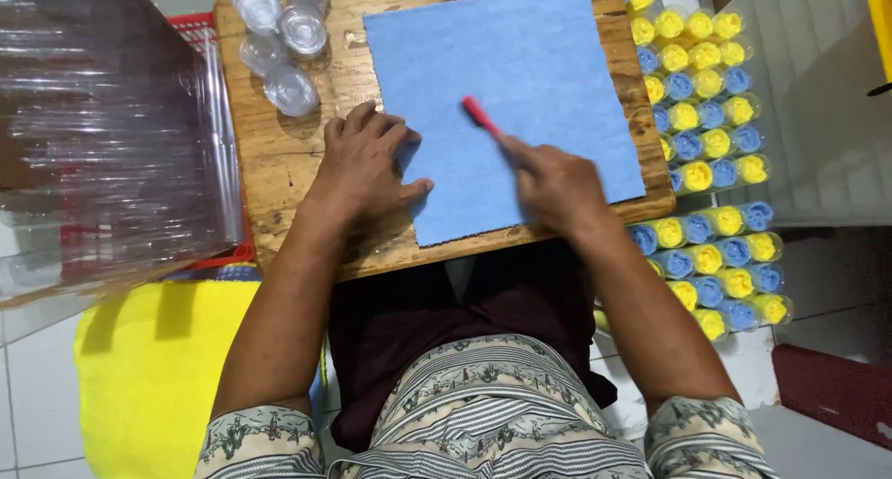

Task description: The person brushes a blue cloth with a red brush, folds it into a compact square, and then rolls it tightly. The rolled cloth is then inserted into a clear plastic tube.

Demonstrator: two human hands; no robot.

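Two hands: both rest on a blue cloth at the middle of the frame.
Left hand (pixel 367 158): lies flat, fingers spread and open, pressing the cloth's lower left edge; it holds nothing.
Right hand (pixel 555 183): fingers are curled closed around a thin red tool (pixel 481 115), whose tip points toward the upper left and lies on the cloth.
Blue cloth (pixel 520 79): a square sheet spread flat over a wooden board (pixel 279 163), filling the upper middle of the frame.
Clear cups (pixel 283 38): small empty plastic cups clustered on the board's upper left corner.
Filled cups (pixel 706 117): rows of small cups with yellow and blue contents, right of the board.
Yellow cloth (pixel 149 386): lies on the floor, lower left.
Clear plastic stack (pixel 102 135): fills the upper left of the frame.
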